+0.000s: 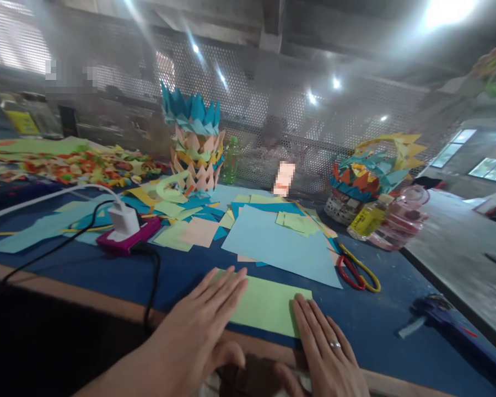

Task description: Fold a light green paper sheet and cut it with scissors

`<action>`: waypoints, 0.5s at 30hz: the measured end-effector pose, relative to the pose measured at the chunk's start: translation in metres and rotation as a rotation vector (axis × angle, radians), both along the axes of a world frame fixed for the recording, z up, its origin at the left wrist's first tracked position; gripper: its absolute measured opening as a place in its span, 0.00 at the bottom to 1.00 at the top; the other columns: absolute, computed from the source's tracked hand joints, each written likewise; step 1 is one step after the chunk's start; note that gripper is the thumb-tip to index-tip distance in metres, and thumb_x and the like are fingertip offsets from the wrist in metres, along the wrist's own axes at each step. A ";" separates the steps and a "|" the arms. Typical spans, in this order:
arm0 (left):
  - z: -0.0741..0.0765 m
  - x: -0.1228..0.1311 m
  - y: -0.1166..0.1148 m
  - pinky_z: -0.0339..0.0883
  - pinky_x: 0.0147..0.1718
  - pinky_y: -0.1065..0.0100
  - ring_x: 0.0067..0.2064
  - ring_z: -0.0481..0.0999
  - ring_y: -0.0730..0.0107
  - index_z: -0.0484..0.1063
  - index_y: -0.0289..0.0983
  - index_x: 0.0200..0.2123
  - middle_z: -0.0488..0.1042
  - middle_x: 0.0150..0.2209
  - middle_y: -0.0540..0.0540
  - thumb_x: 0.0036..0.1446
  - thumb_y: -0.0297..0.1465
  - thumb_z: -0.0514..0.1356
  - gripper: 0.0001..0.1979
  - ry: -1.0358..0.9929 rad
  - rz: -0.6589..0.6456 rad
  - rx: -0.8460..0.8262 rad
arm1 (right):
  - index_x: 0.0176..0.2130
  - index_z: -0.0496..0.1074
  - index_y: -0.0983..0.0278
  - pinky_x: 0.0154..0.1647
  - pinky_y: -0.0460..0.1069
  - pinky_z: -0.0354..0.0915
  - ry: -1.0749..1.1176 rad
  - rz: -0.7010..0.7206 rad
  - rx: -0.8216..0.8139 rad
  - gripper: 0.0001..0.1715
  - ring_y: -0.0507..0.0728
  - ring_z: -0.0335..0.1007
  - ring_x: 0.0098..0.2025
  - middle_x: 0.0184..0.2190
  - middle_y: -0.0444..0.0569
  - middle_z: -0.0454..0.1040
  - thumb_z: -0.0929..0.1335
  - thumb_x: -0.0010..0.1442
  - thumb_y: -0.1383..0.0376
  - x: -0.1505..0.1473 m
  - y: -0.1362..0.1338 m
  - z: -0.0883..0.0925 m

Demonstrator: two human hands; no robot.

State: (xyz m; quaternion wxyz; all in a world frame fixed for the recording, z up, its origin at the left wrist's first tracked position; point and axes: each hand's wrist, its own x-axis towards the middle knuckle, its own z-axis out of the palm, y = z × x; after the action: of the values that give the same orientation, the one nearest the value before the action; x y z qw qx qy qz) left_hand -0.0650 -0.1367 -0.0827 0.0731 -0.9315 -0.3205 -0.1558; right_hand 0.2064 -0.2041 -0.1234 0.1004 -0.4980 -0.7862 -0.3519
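Note:
A light green strip of paper lies flat on the blue tabletop near its front edge. My left hand rests on the strip's left end, fingers stretched out and palm down. On the right end lie the extended fingers of my right hand, which wears a ring. Both thumbs hang near the table edge. Just behind the strip is a large light blue sheet, with small green paper pieces on top of it. Scissors with red and yellow handles lie to the right of that sheet.
A blue glue gun lies at the right. Left is a purple power strip with a white charger and cables. Behind stand a layered paper craft, a paper basket, bottles and a heap of paper scraps.

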 end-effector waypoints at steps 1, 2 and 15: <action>-0.003 0.008 -0.001 0.46 0.68 0.52 0.72 0.47 0.53 0.43 0.33 0.72 0.48 0.72 0.39 0.70 0.47 0.49 0.37 0.009 0.011 0.004 | 0.70 0.44 0.81 0.49 0.56 0.69 -0.001 -0.001 0.006 0.54 0.64 0.72 0.58 0.63 0.58 0.64 0.60 0.65 0.43 0.000 0.001 -0.001; -0.005 0.015 -0.002 0.46 0.67 0.49 0.72 0.45 0.49 0.45 0.32 0.72 0.47 0.72 0.37 0.69 0.49 0.50 0.38 0.023 0.044 -0.003 | 0.70 0.43 0.81 0.49 0.56 0.69 0.000 -0.003 0.013 0.55 0.64 0.72 0.58 0.63 0.58 0.64 0.60 0.65 0.43 0.001 0.001 -0.001; -0.002 -0.028 0.006 0.59 0.63 0.61 0.64 0.67 0.61 0.60 0.41 0.67 0.68 0.64 0.46 0.65 0.40 0.60 0.30 -0.169 0.116 -0.191 | 0.70 0.47 0.78 0.48 0.57 0.71 -0.001 -0.017 -0.018 0.52 0.64 0.70 0.60 0.65 0.57 0.61 0.61 0.65 0.44 0.003 -0.001 -0.001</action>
State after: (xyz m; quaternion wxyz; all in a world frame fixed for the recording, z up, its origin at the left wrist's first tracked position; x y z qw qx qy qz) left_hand -0.0926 -0.1303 -0.0845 -0.0341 -0.8976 -0.3924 -0.1981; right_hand 0.2093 -0.2053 -0.1246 0.0925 -0.5052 -0.7851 -0.3462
